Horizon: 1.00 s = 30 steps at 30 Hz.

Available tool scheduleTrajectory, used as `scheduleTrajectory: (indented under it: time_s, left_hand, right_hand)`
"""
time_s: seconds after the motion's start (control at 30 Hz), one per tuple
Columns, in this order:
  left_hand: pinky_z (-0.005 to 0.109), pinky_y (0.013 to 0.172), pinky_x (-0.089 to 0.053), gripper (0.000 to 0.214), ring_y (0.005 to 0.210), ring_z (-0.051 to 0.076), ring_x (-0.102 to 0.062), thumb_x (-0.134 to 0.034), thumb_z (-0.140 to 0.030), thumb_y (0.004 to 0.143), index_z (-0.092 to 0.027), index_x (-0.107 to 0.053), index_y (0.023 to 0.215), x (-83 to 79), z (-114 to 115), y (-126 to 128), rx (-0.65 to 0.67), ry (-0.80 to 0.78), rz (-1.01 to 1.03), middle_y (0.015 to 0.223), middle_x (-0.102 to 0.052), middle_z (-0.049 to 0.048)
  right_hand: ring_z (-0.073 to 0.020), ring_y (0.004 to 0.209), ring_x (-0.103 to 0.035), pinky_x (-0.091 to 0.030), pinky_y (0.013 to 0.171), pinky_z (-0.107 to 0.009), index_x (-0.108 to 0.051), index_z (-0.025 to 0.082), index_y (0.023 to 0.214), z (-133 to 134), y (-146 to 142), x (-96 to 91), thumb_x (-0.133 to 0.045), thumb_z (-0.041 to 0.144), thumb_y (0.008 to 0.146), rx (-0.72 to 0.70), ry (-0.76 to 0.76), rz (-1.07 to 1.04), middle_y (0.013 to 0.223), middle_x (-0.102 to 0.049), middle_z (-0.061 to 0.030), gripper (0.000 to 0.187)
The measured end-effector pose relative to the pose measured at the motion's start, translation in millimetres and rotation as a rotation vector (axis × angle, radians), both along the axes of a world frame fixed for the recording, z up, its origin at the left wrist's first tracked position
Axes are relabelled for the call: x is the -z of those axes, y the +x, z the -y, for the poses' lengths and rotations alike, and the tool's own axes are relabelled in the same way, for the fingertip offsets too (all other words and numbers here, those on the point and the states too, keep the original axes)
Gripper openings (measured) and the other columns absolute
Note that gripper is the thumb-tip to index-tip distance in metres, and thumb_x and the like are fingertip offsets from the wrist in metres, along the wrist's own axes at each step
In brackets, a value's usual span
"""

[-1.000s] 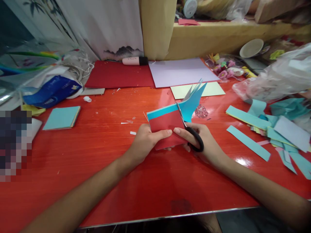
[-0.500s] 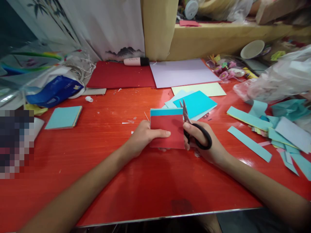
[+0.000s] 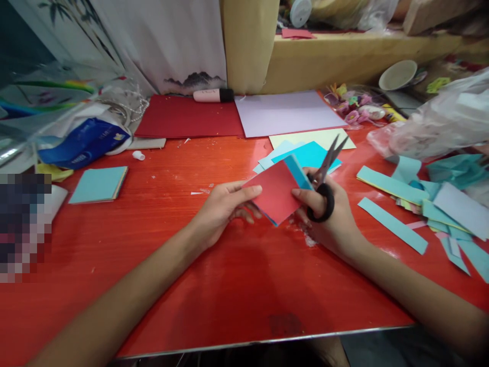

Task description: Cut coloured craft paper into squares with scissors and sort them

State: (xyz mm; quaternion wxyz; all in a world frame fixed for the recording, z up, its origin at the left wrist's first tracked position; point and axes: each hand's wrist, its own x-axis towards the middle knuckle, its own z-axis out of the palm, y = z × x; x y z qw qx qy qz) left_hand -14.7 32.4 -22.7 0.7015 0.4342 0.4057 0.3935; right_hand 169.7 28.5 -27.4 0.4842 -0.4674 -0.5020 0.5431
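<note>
Between my two hands is a red sheet of paper [image 3: 272,193] with a blue sheet [image 3: 298,172] behind it, showing as a strip along the right edge. My left hand [image 3: 229,206] pinches the left corner, thumb on top. At the right edge, the thumb of my right hand [image 3: 334,214] presses on the papers. The same hand carries black-handled scissors [image 3: 329,162], their blades parted and pointing up and away from the papers. Just beyond lie bright blue and pale sheets [image 3: 311,151] on the red table [image 3: 214,295].
Pale blue cut strips [image 3: 393,224] are scattered on the right beside a clear plastic bag [image 3: 431,122]. A stack of light blue squares [image 3: 97,184] lies left. Behind are red sheets [image 3: 191,117], a lilac sheet [image 3: 286,114] and a marker [image 3: 213,96].
The papers have turned clockwise, with a corner now pointing down. The scissors have swung away from their right edge, blades spread wider. My right thumb has come onto the papers.
</note>
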Motion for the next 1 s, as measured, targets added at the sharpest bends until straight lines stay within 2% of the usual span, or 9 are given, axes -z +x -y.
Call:
scheduleTrajectory:
  time_s: [0.07,0.17,0.27,0.37,0.53,0.63,0.73,0.87,1.0]
  left_hand:
    - [0.022,0.062,-0.051,0.026,0.072,0.014,-0.063,-0.061,-0.035,0.079,-0.014,-0.066,0.094,2.1,4,6,-0.035,0.046,0.090,0.087,-0.068,0.0073]
    - [0.025,0.070,-0.052,0.027,0.081,0.016,-0.064,-0.062,-0.032,0.079,-0.015,-0.065,0.100,2.9,13,16,0.003,0.055,0.115,0.100,-0.067,0.0077]
    - [0.024,0.059,-0.052,0.023,0.064,0.013,-0.064,-0.063,-0.032,0.078,-0.013,-0.066,0.090,4.4,20,22,0.021,0.041,0.041,0.086,-0.070,0.0063]
    - [0.022,0.050,-0.051,0.023,0.053,0.012,-0.062,-0.061,-0.033,0.080,-0.011,-0.066,0.079,7.1,21,23,-0.042,0.036,-0.055,0.073,-0.070,0.0059]
    - [0.022,0.053,-0.052,0.025,0.054,0.014,-0.064,-0.063,-0.034,0.077,-0.010,-0.067,0.071,8.9,8,13,-0.207,0.144,-0.154,0.065,-0.070,0.0056]
    - [0.023,0.054,-0.053,0.026,0.054,0.015,-0.065,-0.064,-0.036,0.076,-0.010,-0.066,0.070,7.4,-3,1,-0.308,0.228,-0.172,0.065,-0.070,0.0060]
    - [0.024,0.056,-0.053,0.026,0.056,0.015,-0.065,-0.064,-0.037,0.076,-0.011,-0.067,0.071,5.7,-11,-7,-0.370,0.293,-0.151,0.067,-0.071,0.0056]
    - [0.024,0.057,-0.053,0.025,0.056,0.014,-0.065,-0.065,-0.036,0.076,-0.012,-0.066,0.072,5.3,-10,-8,-0.400,0.294,-0.091,0.068,-0.070,0.0046]
    - [0.023,0.057,-0.053,0.023,0.056,0.013,-0.065,-0.065,-0.034,0.076,-0.012,-0.067,0.072,7.3,-5,-2,-0.338,0.251,-0.028,0.068,-0.071,0.0039]
  right_hand:
    - [-0.0057,0.037,-0.040,-0.032,0.036,-0.022,-0.043,0.025,0.091,0,-3,-0.2,-0.057,0.024,0.080,0.090,0.023,-0.049,0.062,-0.046,0.0073,0.018]
    - [-0.0073,0.038,-0.041,-0.032,0.036,-0.022,-0.041,0.025,0.090,5,-6,-1.4,-0.057,0.026,0.081,0.099,0.031,-0.041,0.060,-0.045,0.0071,0.018]
    - [-0.0091,0.041,-0.043,-0.035,0.041,-0.023,-0.042,0.026,0.091,10,-9,-1.1,-0.059,0.028,0.081,0.052,0.036,0.019,0.053,-0.043,0.0073,0.020]
    - [-0.0091,0.044,-0.044,-0.036,0.044,-0.024,-0.045,0.026,0.095,12,-10,1.8,-0.061,0.029,0.080,0.020,0.054,0.036,0.056,-0.047,0.0064,0.022]
    - [-0.0092,0.046,-0.048,-0.038,0.041,-0.022,-0.049,0.023,0.102,3,-1,4.7,-0.058,0.041,0.082,-0.075,0.001,0.019,0.066,-0.055,0.0031,0.029]
    - [-0.0094,0.051,-0.051,-0.039,0.044,-0.021,-0.053,0.019,0.100,-2,10,0.1,-0.059,0.046,0.080,-0.248,0.007,0.104,0.066,-0.056,0.0016,0.034]
    - [-0.0095,0.048,-0.051,-0.037,0.041,-0.020,-0.058,0.016,0.093,-5,17,-8.5,-0.064,0.048,0.075,-0.407,-0.096,0.290,0.057,-0.053,0.0018,0.038]
    - [-0.0064,0.038,-0.043,-0.032,0.035,-0.018,-0.059,0.015,0.086,-2,16,-19.0,-0.064,0.053,0.071,-0.436,-0.201,0.414,0.051,-0.048,0.0034,0.042]
    - [-0.0052,0.035,-0.040,-0.032,0.034,-0.018,-0.060,0.016,0.082,1,14,-24.0,-0.066,0.053,0.070,-0.438,-0.229,0.450,0.047,-0.044,0.0049,0.040]
